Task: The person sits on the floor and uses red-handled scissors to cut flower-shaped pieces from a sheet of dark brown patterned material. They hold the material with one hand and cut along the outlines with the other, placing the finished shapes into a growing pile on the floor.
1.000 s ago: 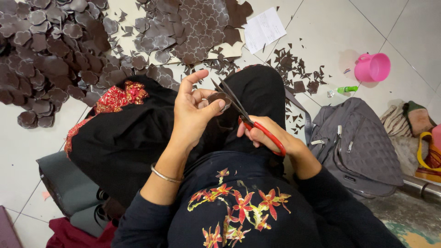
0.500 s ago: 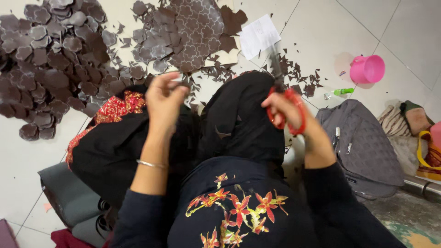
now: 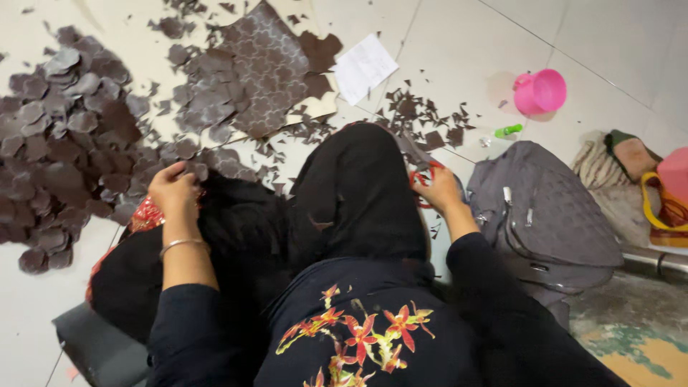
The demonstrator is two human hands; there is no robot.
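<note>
Hands now apart, left hand (image 3: 174,190) at brown pieces (image 3: 64,143), right hand (image 3: 435,188) lowered

The left hand (image 3: 174,190) reaches to the brown cutouts (image 3: 64,143) heaped on the tiles, perhaps pinching one, while the right hand (image 3: 438,190) grips red scissors (image 3: 423,179) beside the raised knee (image 3: 362,165), near a grey bag (image 3: 552,208).

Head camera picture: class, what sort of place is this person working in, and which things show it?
Probably a home or small workshop floor used for craft cutting: white tiled floor, heaps of brown cut-out pieces, red-handled scissors in the right hand, and a grey bag.
</note>
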